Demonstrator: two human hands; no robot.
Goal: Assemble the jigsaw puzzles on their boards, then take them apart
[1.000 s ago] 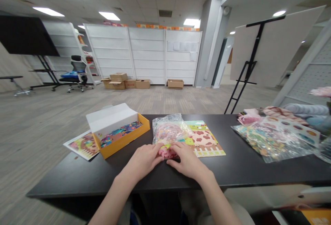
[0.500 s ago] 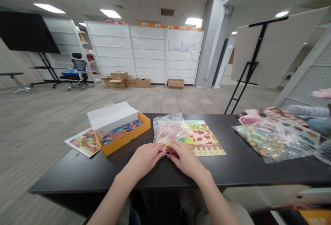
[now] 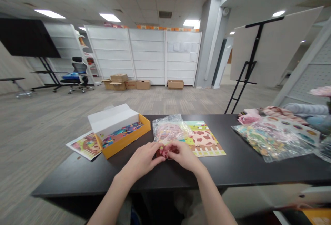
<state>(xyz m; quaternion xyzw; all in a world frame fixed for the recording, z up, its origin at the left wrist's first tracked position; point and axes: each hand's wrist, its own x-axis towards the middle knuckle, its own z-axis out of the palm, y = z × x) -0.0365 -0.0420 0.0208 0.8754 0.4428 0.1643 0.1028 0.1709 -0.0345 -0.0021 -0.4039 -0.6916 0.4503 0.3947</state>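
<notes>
My left hand [image 3: 144, 159] and my right hand [image 3: 184, 155] meet over the near edge of a cow picture puzzle [image 3: 207, 138]. Between their fingertips are small pink and red puzzle pieces [image 3: 162, 152], partly hidden by the fingers. Both hands are closed in a pinch around them. Just beyond the fingers lies a clear plastic bag [image 3: 170, 128] of pinkish pieces, covering the left part of the puzzle. To the left stands an open yellow box [image 3: 121, 145] with colourful puzzle pieces [image 3: 121, 133] inside. A printed picture sheet [image 3: 86, 145] sticks out behind the box's left end.
The black table [image 3: 232, 170] ends close to my body. On its right lie a larger clear bag of pieces [image 3: 271, 142], a white sheet with coloured circles [image 3: 297, 128] and rolled fabrics [image 3: 284, 114]. Past the table stand an easel [image 3: 249, 66] and cardboard boxes [image 3: 117, 82].
My fingers have shifted around the small pieces, and more of the pink-red surface shows between them. My left thumb has moved lower. The view has tilted slightly.
</notes>
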